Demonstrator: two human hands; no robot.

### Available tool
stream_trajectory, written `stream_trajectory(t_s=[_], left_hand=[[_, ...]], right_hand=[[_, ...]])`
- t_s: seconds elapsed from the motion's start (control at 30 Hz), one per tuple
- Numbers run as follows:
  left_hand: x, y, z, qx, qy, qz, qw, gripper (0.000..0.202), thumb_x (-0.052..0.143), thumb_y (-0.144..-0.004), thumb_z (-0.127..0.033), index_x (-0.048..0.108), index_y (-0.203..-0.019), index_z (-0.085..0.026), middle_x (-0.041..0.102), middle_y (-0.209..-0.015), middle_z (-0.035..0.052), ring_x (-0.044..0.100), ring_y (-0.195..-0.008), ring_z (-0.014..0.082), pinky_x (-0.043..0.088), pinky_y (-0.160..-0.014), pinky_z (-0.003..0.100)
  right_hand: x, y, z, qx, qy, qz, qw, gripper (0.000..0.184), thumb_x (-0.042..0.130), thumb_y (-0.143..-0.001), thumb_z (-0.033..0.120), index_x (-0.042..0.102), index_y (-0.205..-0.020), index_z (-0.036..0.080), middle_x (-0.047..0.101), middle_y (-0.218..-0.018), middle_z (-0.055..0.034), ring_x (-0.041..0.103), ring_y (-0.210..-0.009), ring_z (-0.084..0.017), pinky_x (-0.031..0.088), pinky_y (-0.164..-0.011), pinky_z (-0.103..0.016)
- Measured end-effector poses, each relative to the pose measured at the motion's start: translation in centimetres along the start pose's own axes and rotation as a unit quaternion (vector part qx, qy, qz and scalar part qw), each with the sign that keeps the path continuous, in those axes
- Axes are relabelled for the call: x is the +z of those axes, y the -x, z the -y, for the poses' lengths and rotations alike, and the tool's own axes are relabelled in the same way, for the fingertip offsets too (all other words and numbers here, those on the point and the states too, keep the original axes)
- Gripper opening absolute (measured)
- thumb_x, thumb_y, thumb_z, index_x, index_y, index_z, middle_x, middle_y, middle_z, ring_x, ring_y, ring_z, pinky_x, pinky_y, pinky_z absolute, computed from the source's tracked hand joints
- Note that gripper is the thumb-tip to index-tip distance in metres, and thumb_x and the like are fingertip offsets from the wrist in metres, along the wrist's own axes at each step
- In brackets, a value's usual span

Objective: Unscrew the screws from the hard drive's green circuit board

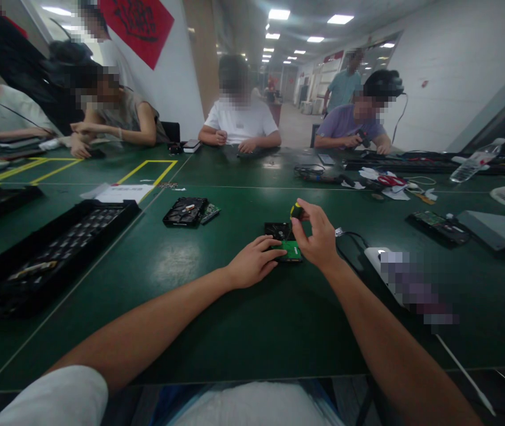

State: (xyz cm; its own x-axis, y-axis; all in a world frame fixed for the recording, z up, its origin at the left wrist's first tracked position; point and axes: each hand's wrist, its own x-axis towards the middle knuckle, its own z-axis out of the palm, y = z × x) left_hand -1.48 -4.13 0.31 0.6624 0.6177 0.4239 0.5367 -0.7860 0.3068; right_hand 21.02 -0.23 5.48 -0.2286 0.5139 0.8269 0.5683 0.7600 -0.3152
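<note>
A hard drive with a green circuit board [292,251] lies on the green table in front of me. My left hand [256,260] rests on its left side, fingers stretched out over the board. A black piece [277,228] shows just behind the board; whether the two are joined I cannot tell. In my right hand [317,234], thumb and fingers pinch the yellow-and-black handle of a screwdriver [296,210], raised above the drive's right part. The screwdriver's shaft and tip cannot be made out.
Another black drive [185,212] and a small circuit board [210,213] lie left of centre. A long black tray [52,254] stands further left. At right are a white device with a cable [374,260], a drive [439,228], a grey box [496,231] and a bottle [476,163]. Several people sit opposite.
</note>
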Motion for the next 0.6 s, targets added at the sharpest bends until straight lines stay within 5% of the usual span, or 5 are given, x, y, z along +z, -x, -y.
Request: stream_trajectory(t_s=[0.6], left_hand=[[0.13, 0.12, 0.16, 0.004, -0.008, 0.004, 1.000, 0.041, 0.055, -0.102, -0.026, 0.060, -0.143, -0.026, 0.056, -0.147, 0.0106, 0.041, -0.147, 0.0325, 0.040, -0.123, 0.057]], right_hand=[[0.53, 0.56, -0.02, 0.035, -0.026, -0.047, 0.998, 0.047, 0.064, -0.097, 0.029, 0.049, -0.142, 0.025, 0.065, -0.128, -0.0121, 0.071, -0.095, -0.024, 0.064, -0.083, -0.044]])
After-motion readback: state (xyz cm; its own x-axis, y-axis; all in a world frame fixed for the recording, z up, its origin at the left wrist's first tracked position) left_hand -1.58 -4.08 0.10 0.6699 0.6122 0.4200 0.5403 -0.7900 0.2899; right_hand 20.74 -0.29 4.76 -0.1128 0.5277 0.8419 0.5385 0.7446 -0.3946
